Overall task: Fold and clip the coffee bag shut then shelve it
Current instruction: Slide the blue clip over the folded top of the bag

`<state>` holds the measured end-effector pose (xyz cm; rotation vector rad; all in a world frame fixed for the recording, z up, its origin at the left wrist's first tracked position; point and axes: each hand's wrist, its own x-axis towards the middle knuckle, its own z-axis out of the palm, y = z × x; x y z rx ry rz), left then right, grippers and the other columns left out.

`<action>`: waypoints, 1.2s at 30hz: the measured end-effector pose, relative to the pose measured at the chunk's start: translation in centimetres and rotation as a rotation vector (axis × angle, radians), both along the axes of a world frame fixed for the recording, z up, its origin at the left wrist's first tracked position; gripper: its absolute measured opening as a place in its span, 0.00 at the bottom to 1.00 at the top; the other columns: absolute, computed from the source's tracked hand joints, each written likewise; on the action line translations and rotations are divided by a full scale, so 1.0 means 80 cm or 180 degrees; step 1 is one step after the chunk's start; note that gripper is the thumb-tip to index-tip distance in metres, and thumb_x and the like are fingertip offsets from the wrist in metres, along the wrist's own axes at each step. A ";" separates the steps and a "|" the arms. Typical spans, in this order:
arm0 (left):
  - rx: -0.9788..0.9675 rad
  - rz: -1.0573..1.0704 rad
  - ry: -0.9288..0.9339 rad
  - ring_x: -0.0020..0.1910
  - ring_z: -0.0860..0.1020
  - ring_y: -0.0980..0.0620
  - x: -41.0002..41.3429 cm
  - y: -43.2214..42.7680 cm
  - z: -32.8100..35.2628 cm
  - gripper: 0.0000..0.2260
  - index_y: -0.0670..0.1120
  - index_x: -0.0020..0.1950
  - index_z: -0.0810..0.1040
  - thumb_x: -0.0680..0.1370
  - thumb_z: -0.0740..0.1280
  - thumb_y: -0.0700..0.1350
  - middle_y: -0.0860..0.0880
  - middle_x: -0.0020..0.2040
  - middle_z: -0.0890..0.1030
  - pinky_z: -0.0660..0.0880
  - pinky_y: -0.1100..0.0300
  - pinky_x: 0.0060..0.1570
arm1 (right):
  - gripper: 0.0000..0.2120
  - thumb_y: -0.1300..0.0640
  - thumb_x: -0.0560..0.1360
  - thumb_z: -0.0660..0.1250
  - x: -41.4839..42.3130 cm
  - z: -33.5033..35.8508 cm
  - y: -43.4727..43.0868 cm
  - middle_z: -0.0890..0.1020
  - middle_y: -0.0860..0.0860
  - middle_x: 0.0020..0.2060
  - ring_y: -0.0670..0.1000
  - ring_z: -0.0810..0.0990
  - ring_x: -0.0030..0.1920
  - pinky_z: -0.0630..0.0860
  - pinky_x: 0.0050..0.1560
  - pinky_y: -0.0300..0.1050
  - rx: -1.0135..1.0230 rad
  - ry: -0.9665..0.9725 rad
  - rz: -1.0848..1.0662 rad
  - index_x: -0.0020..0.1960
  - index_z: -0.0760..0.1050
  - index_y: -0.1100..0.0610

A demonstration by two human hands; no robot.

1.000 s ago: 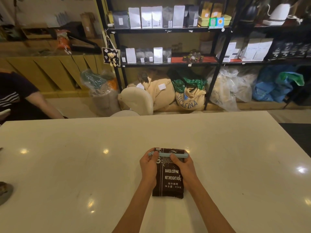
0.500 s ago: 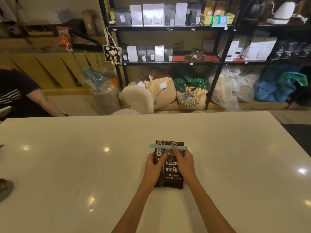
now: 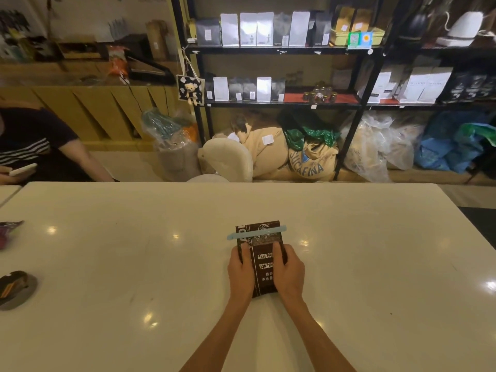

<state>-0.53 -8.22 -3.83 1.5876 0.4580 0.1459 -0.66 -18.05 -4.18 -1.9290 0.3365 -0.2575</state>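
Coffee bag (image 3: 264, 261): dark brown with white lettering. Clip (image 3: 256, 232) across its top: pale blue. Worktop (image 3: 134, 251): glossy off-white, dotted with lamp reflections. Shelf (image 3: 281, 51) frame: black; one lower board carries a red mat (image 3: 295, 97). Shelved pouches (image 3: 256, 29): white, silver, grey and black; two are tan. Sack (image 3: 311, 163) on the floor: beige with blue lettering and a green lining. Seated person's shirt (image 3: 29, 140): black with white stripes.
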 end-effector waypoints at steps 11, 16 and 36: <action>0.0269 -0.0408 -0.0078 0.45 0.82 0.59 -0.020 0.011 0.008 0.09 0.46 0.58 0.74 0.82 0.60 0.48 0.53 0.48 0.82 0.79 0.66 0.40 | 0.12 0.43 0.80 0.58 -0.020 0.009 -0.011 0.83 0.44 0.46 0.45 0.83 0.46 0.81 0.45 0.43 0.0572 0.0274 0.0473 0.57 0.72 0.48; 0.0198 -0.0326 0.0102 0.48 0.82 0.49 -0.033 0.015 -0.010 0.12 0.46 0.54 0.76 0.84 0.55 0.49 0.48 0.47 0.82 0.80 0.56 0.46 | 0.12 0.47 0.81 0.59 -0.030 0.002 -0.009 0.83 0.45 0.40 0.40 0.82 0.40 0.78 0.36 0.32 0.0075 0.0098 0.0337 0.51 0.76 0.53; 0.0011 -0.2280 0.0018 0.50 0.83 0.50 -0.080 -0.159 0.045 0.07 0.50 0.56 0.74 0.81 0.61 0.51 0.50 0.50 0.82 0.80 0.52 0.49 | 0.10 0.47 0.81 0.59 -0.159 0.050 -0.154 0.82 0.45 0.40 0.41 0.81 0.40 0.76 0.38 0.41 0.0084 0.0064 -0.1370 0.52 0.75 0.52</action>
